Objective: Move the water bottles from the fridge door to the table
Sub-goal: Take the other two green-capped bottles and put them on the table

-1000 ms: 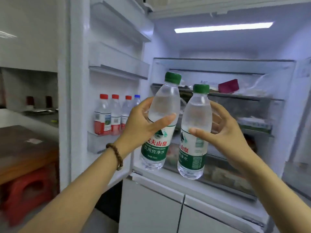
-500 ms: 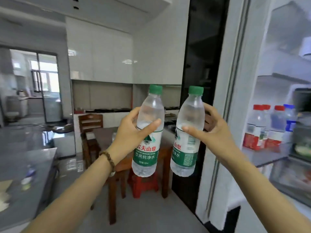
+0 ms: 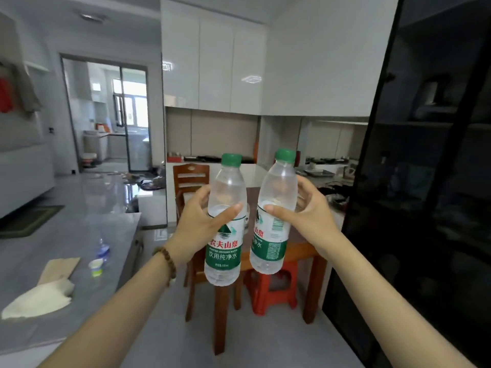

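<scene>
The left hand [image 3: 202,221] is wrapped round a clear water bottle [image 3: 224,235], thumb across the near side just above the green label and fingers curled behind it. A brown bead bracelet [image 3: 166,261] sits on that wrist. The right hand [image 3: 308,216] grips a second water bottle [image 3: 273,227] the same way, thumb on the near face and fingers behind.

Both bottles have green caps and are held up in the air at the middle of the view, side by side and close but not touching. The left one is nearly upright. The right one leans a little, its cap tipped to the right.

Beyond and below the bottles stands the wooden worktop [image 3: 299,252]; its near edge shows just right of the second bottle and its legs reach the floor beneath. A red plastic stool [image 3: 271,288] is tucked under it, and a wooden chair [image 3: 190,179] stands at its far left end.

On the left runs a grey worktop [image 3: 66,208] carrying a small bottle [image 3: 103,249], a little white cup [image 3: 95,266] just near of it and a pale folded cloth [image 3: 39,298] at the near end. A dark glass-fronted cabinet [image 3: 425,181] fills the right side. White wall cabinets [image 3: 215,62] hang at the far end, and a sliding glass door [image 3: 106,115] opens at far left.
</scene>
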